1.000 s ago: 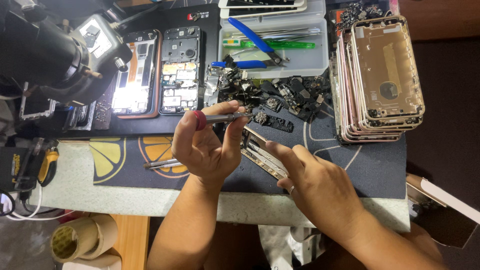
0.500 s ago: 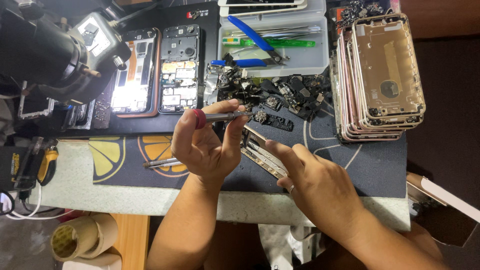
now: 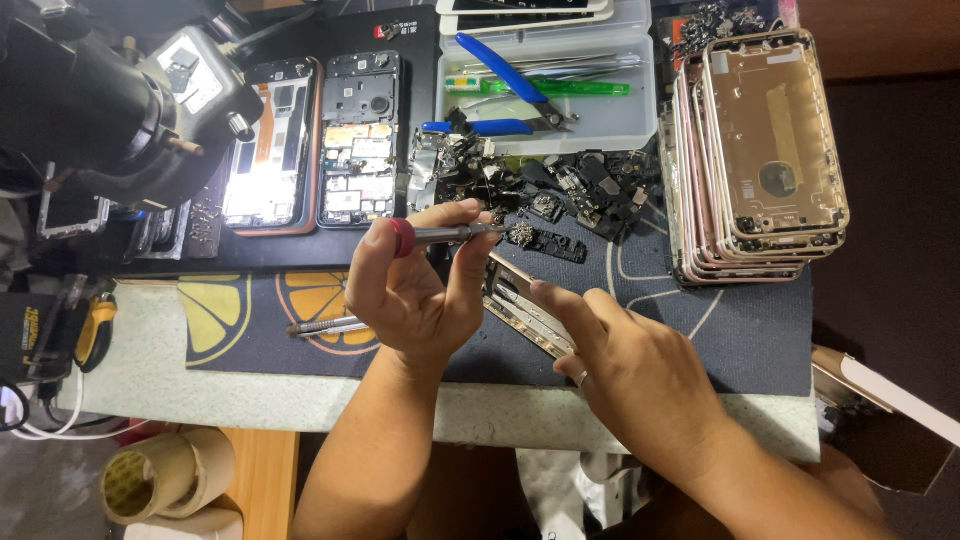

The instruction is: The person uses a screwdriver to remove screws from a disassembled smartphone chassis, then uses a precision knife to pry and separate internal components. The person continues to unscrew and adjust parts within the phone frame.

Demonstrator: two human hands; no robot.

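Head view: your left hand (image 3: pixel 405 290) grips a red-capped screwdriver (image 3: pixel 450 235), fingers closed round it, tip level above the mat. Your right hand (image 3: pixel 625 365) pins a gold phone frame (image 3: pixel 520 305) on the dark mat (image 3: pixel 740 320), fingers narrow on its edge. Loose dark parts (image 3: pixel 570 190) lie just behind; stacked gold housings (image 3: pixel 765 150) sit right. Blue pliers (image 3: pixel 505 85) rest in the tray (image 3: pixel 640 125).

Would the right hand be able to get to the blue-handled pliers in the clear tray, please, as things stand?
Probably yes. The right hand steadies a phone frame, but the tray is open-topped and the pliers lie on top. Only the pile of small parts lies between, low enough to pass over.
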